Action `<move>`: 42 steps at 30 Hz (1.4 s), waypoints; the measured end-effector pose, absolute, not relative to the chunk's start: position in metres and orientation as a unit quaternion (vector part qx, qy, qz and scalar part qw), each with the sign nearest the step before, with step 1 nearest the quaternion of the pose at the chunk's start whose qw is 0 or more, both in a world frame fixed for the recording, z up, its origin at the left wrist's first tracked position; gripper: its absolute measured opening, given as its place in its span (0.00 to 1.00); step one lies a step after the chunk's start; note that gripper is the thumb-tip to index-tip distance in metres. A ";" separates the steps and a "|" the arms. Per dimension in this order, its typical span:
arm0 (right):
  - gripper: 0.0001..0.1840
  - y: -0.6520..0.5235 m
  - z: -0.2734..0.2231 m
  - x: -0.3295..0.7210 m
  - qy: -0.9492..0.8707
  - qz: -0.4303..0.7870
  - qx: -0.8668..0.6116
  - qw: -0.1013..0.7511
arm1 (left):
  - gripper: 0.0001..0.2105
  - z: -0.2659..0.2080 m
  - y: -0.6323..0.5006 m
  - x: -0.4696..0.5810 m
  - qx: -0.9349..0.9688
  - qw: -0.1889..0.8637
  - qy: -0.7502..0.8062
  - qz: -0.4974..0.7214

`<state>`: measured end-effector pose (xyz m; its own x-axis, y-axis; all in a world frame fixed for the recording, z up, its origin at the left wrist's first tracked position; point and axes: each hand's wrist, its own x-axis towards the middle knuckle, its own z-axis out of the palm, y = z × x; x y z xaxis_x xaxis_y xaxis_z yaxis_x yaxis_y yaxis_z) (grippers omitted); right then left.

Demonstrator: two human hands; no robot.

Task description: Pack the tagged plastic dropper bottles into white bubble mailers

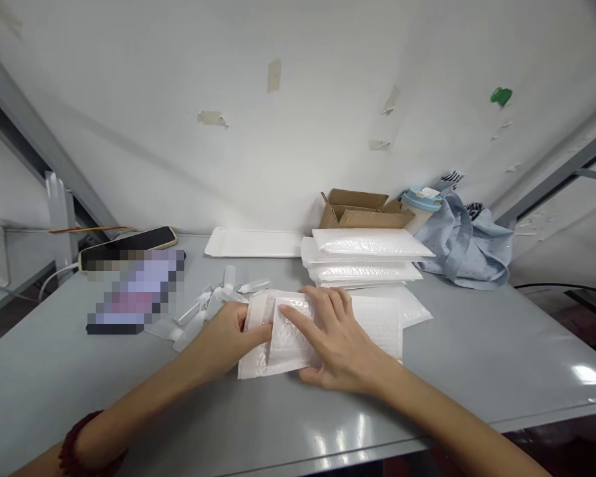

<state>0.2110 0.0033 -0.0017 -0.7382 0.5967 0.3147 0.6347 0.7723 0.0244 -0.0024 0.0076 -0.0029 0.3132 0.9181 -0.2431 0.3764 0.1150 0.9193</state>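
Both my hands are on a white bubble mailer (pixel 291 341) above the front middle of the table. My left hand (pixel 231 334) grips its left end, the thumb on the near face at the opening and the other fingers partly hidden behind. Across the mailer's right part lies my right hand (pixel 340 341), its index finger stretched over the surface and its thumb at the lower edge. Another white mailer (pixel 380 324) shows behind the right hand. Close to my left hand lie several small clear plastic bottles (pixel 213 301); what is inside the mailer is hidden.
Behind the hands is a stack of white bubble mailers (pixel 372 245), with one flat mailer (pixel 258 243) beside it. An open cardboard box (pixel 362 209), a lidded cup (pixel 420 205) and a blue cloth bag (pixel 467 238) stand farther back. Two phones, one a blurred phone (pixel 139 291), lie left.
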 end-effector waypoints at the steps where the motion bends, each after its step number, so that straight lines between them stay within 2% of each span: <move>1: 0.41 0.002 -0.001 0.211 -0.931 -0.069 -0.327 0.149 | 0.08 -0.004 0.008 -0.002 0.613 0.529 0.526 0.261; 3: 0.35 0.001 0.001 0.211 -0.931 -0.078 -0.320 0.157 | 0.08 -0.004 0.012 -0.006 0.617 0.500 0.540 0.280; 7: 0.26 0.004 0.003 0.213 -0.930 -0.069 -0.316 0.174 | 0.11 -0.002 0.029 -0.028 0.668 0.353 0.596 0.271; 12: 0.24 0.011 0.004 0.220 -0.916 -0.014 -0.337 0.218 | 0.15 -0.003 0.047 -0.055 0.755 0.123 0.603 0.225; 15: 0.24 0.015 0.003 0.223 -0.903 0.029 -0.346 0.254 | 0.17 -0.009 0.048 -0.056 0.799 0.072 0.562 0.202; 20: 0.26 0.019 0.002 0.224 -0.870 0.097 -0.386 0.293 | 0.17 -0.014 0.042 -0.051 0.812 0.108 0.552 0.157; 26: 0.31 0.018 0.008 0.224 -0.859 0.142 -0.425 0.250 | 0.13 0.013 0.039 -0.064 0.789 0.200 0.566 0.129; 29: 0.32 0.019 0.009 0.224 -0.855 0.153 -0.433 0.242 | 0.16 0.027 0.038 -0.070 0.758 0.249 0.586 0.143; 31: 0.32 0.020 0.008 0.224 -0.853 0.155 -0.438 0.239 | 0.17 0.028 0.038 -0.070 0.745 0.244 0.601 0.157; 36: 0.33 0.022 0.004 0.223 -0.859 0.142 -0.430 0.240 | 0.23 0.005 0.033 -0.052 0.782 0.249 0.554 0.141; 42: 0.32 0.022 0.003 0.223 -0.862 0.129 -0.426 0.243 | 0.10 -0.014 0.027 -0.031 0.832 0.249 0.485 0.105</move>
